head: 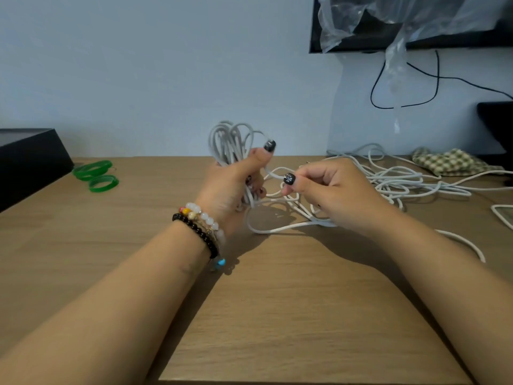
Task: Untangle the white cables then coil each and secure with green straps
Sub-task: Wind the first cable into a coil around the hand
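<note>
My left hand (pixel 236 184) grips an upright coil of white cable (pixel 230 140), its loops standing above my fist over the middle of the wooden table (pixel 277 301). Close to its right, my right hand (pixel 327 187) pinches a strand of the same white cable between thumb and forefinger. A loose loop of that cable (pixel 266 230) lies on the table under both hands. A tangle of white cables (pixel 402 179) spreads across the table to the right. Several green straps (pixel 95 175) lie at the far left of the table.
A black box (pixel 27 159) stands at the left edge. A checked green cloth (pixel 449 162) lies at the back right, beside a dark object (pixel 497 120). A black screen draped in clear plastic (pixel 388 20) hangs on the wall, with a black wire (pixel 402 105) below it.
</note>
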`<state>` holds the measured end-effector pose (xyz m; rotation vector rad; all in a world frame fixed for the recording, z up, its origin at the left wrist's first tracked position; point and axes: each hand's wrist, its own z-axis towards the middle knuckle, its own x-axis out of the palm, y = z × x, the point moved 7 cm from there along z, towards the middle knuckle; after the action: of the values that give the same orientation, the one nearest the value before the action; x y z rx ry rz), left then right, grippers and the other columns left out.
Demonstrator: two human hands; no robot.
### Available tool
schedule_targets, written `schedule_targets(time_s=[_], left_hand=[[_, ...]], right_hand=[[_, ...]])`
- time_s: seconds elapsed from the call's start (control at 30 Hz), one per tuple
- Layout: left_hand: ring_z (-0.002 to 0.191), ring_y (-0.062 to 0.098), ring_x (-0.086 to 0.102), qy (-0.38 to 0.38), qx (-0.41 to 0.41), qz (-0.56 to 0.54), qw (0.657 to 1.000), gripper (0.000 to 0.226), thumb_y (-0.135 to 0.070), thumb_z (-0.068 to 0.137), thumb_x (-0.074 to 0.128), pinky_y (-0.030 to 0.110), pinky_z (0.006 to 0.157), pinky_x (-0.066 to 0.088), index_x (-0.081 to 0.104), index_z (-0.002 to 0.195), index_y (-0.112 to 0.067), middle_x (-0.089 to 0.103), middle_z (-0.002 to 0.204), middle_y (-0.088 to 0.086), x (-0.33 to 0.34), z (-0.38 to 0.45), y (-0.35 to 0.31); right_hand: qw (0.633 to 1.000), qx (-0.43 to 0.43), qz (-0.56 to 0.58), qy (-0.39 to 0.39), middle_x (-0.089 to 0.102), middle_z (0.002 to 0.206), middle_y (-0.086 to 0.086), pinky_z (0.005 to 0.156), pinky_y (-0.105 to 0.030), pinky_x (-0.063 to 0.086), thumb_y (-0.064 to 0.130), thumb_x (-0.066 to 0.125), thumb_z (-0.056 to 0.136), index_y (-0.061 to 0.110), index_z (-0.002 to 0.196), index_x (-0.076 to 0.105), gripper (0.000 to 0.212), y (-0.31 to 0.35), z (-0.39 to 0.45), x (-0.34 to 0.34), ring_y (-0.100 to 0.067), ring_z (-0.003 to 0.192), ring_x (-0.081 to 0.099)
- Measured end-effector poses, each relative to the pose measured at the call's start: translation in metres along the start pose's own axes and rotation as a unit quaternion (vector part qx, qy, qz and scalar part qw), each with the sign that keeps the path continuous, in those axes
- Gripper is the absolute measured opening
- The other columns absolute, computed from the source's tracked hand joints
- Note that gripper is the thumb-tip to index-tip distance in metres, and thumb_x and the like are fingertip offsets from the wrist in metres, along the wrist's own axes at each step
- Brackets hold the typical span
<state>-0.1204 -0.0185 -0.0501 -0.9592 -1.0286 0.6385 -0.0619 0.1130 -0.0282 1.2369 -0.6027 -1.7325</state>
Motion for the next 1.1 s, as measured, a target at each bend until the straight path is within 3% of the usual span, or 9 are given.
schedule_targets(time_s=[0.13, 0.23, 0.33, 0.47, 0.6, 0.73, 0.93, 1.1], left_hand=[[0.044, 0.009, 0.036, 0.002, 0.022, 0.094, 0.995, 0.024, -0.024, 0.064, 0.077, 0.023, 0.048, 0.036, 0.058, 0.074, -0.014, 0.043, 0.049, -0.007, 0.003, 0.000, 0.002], [0.044, 0.010, 0.035, -0.004, 0.021, 0.101, 0.995, 0.019, -0.020, 0.073, 0.078, 0.024, 0.047, 0.035, 0.061, 0.074, -0.011, 0.041, 0.047, -0.005, 0.002, 0.000, 0.004], [0.051, 0.016, 0.046, -0.003, 0.007, 0.100, 0.995, 0.013, -0.022, 0.080, 0.073, 0.025, 0.049, 0.041, 0.070, 0.076, -0.010, 0.049, 0.059, 0.005, 0.004, -0.001, 0.005], [0.051, 0.015, 0.053, -0.028, -0.002, 0.120, 0.992, 0.025, -0.029, 0.092, 0.062, 0.023, 0.048, 0.045, 0.063, 0.074, -0.012, 0.055, 0.058, 0.001, 0.003, 0.000, 0.002], [0.046, 0.008, 0.047, -0.090, 0.033, 0.072, 0.993, 0.032, -0.029, 0.098, 0.054, 0.025, 0.054, 0.037, 0.058, 0.069, -0.015, 0.050, 0.054, -0.005, -0.009, 0.006, -0.011], [0.051, 0.008, 0.049, -0.145, 0.093, -0.010, 0.985, 0.032, -0.026, 0.099, 0.053, 0.024, 0.052, 0.043, 0.056, 0.069, -0.015, 0.055, 0.060, -0.005, -0.025, 0.009, -0.031], [0.063, 0.008, 0.059, -0.071, 0.100, 0.012, 0.992, 0.044, -0.024, 0.100, 0.051, 0.025, 0.064, 0.048, 0.070, 0.060, -0.020, 0.066, 0.070, -0.002, -0.012, 0.007, -0.021], [0.054, 0.006, 0.052, -0.054, 0.074, 0.006, 0.996, 0.015, -0.021, 0.099, 0.052, 0.023, 0.057, 0.048, 0.056, 0.087, -0.015, 0.056, 0.061, -0.005, -0.005, 0.004, -0.016]], right_hand=[[0.999, 0.003, 0.020, -0.036, 0.035, 0.044, 0.009, 0.048, -0.026, 0.023, 0.019, 0.056, 0.096, 0.014, 0.081, 0.074, 0.024, -0.002, 0.003, -0.004, -0.009, 0.045, 0.027], [1.000, -0.002, 0.005, -0.022, 0.039, 0.045, 0.006, 0.046, -0.022, 0.025, 0.018, 0.056, 0.096, 0.015, 0.081, 0.074, 0.024, -0.001, 0.003, 0.000, -0.009, 0.044, 0.029], [1.000, -0.021, -0.021, 0.009, 0.053, 0.051, -0.001, 0.049, -0.016, 0.031, 0.016, 0.057, 0.095, 0.015, 0.081, 0.075, 0.023, 0.002, 0.003, 0.011, -0.013, 0.044, 0.036], [1.000, -0.006, -0.003, 0.027, 0.043, 0.045, 0.010, 0.045, -0.013, 0.027, 0.016, 0.054, 0.097, 0.012, 0.084, 0.073, 0.024, -0.003, 0.004, 0.016, -0.003, 0.041, 0.032], [0.999, 0.016, 0.013, 0.027, 0.043, 0.047, 0.008, 0.045, -0.015, 0.029, 0.018, 0.049, 0.099, 0.012, 0.086, 0.071, 0.027, -0.006, 0.005, 0.007, -0.004, 0.042, 0.035], [0.999, 0.027, 0.012, 0.017, 0.040, 0.050, 0.000, 0.045, -0.019, 0.025, 0.018, 0.050, 0.099, 0.010, 0.084, 0.072, 0.027, -0.009, 0.005, 0.002, -0.009, 0.044, 0.030], [0.997, -0.006, -0.046, 0.054, 0.043, 0.048, 0.009, 0.049, -0.022, 0.028, 0.017, 0.052, 0.096, 0.013, 0.084, 0.075, 0.026, -0.008, 0.002, 0.018, -0.007, 0.046, 0.034], [0.990, -0.039, -0.067, 0.120, 0.051, 0.055, -0.001, 0.052, -0.027, 0.032, 0.018, 0.054, 0.097, 0.017, 0.085, 0.075, 0.025, 0.001, -0.003, 0.037, -0.013, 0.051, 0.041]])
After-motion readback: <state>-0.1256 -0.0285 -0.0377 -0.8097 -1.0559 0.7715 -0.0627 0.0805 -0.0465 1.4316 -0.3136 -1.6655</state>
